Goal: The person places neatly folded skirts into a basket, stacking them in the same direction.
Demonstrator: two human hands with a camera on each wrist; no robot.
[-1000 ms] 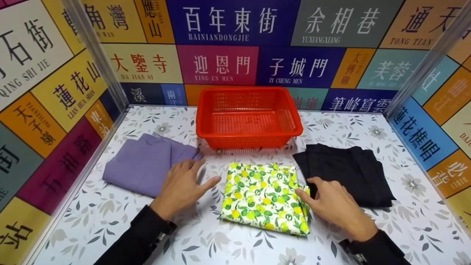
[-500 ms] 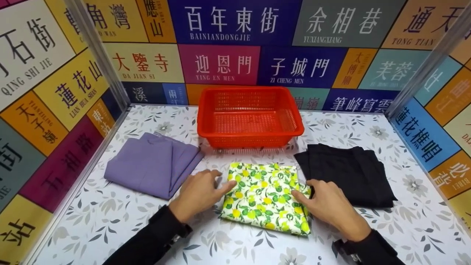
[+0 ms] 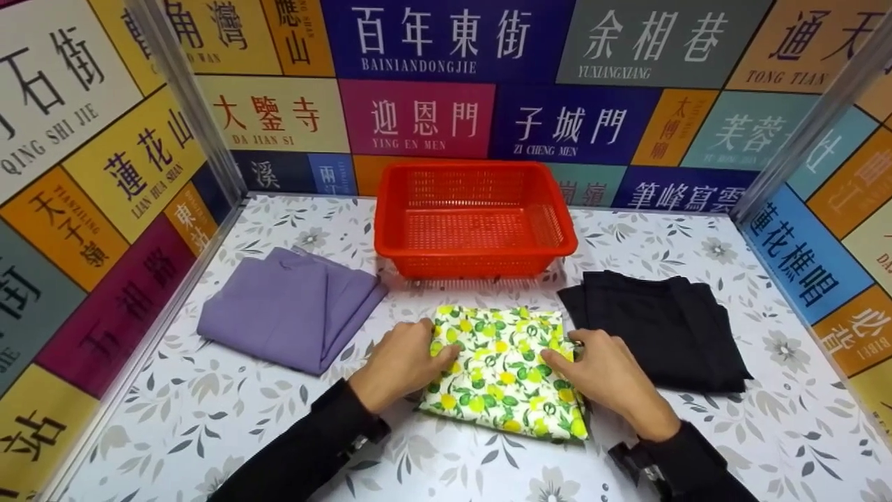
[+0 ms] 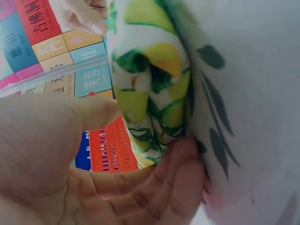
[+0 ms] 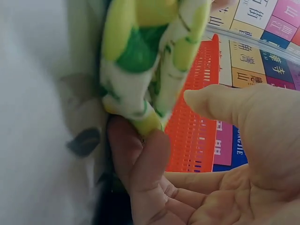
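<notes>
A folded lemon-print cloth (image 3: 498,380), white with yellow and green fruit, lies on the table in front of me. My left hand (image 3: 401,362) grips its left side, thumb on top. In the left wrist view the curled fingers (image 4: 183,173) reach under the fold. On the opposite side my right hand (image 3: 610,373) holds the cloth's right edge. Its fingers (image 5: 150,159) tuck below the fold in the right wrist view, with the thumb over the top side. A folded purple cloth (image 3: 272,307) lies to the left, and a folded black cloth (image 3: 658,331) to the right.
A red plastic basket (image 3: 474,265) with slotted walls stands behind the lemon-print cloth, nothing in it. The table (image 3: 293,432) has a leaf-and-flower pattern. Panels with colourful street-name signs (image 3: 418,118) close off the back and both sides.
My left hand has moved right, from beside the purple cloth onto the lemon-print cloth's left side, and grips it. The right hand has shifted slightly left, its thumb farther over the cloth.
</notes>
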